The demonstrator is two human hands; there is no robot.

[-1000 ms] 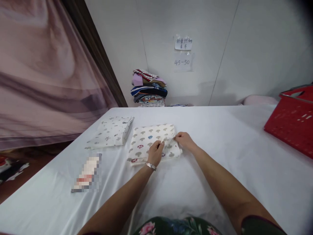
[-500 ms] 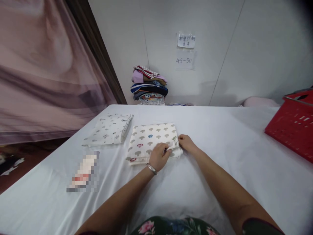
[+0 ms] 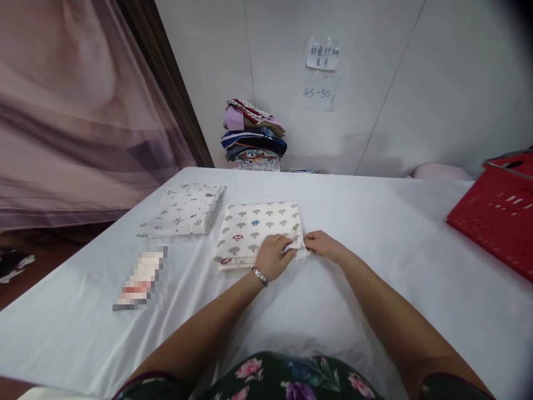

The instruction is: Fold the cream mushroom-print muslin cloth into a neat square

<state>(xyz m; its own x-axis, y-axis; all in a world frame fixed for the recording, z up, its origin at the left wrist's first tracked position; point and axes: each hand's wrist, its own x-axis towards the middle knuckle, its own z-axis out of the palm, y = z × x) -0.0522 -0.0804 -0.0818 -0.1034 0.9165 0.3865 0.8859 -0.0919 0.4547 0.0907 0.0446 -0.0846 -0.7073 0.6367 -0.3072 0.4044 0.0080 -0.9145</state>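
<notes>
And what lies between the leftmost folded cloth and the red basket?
In the head view, a mushroom-print cloth, the left hand and the right hand.

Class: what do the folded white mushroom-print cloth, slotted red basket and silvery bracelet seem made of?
Mushroom-print cloth: matte fabric, perhaps cotton, given its soft folds. Basket: probably plastic, with smooth, stiff, slotted walls. Bracelet: likely metal, given its shine.

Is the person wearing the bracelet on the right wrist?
No, the bracelet circles the wrist of the left hand, which is on the mushroom-print cloth, and the right hand wears none.
</notes>
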